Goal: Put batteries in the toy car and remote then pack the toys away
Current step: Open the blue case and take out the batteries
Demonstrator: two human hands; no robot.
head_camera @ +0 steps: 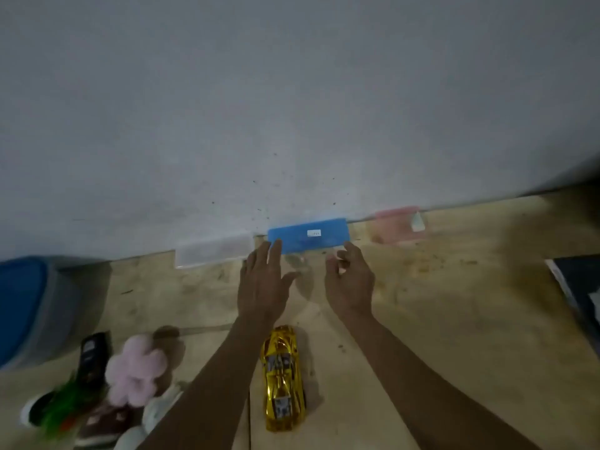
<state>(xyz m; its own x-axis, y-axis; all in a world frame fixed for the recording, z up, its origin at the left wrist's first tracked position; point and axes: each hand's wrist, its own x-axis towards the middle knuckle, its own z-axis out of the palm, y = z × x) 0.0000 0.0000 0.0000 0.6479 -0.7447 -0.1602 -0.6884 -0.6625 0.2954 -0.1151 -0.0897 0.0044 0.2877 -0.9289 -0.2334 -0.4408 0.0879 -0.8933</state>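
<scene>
Both hands reach toward the surface's far edge, where a blue case [309, 234] lies against the wall. Left hand [262, 284]: fingers straight and released, tips at the case's near-left corner. Right hand [350, 280]: fingers loosely curled just before the case; whether they pinch anything cannot be told. The gold toy car [283, 378] lies between the forearms, near the front edge; a black remote [92, 355] lies toward the left edge.

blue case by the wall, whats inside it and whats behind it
Behind the blue case stands the grey wall. The case looks shut and its plastic is opaque, so its contents cannot be seen.
</scene>
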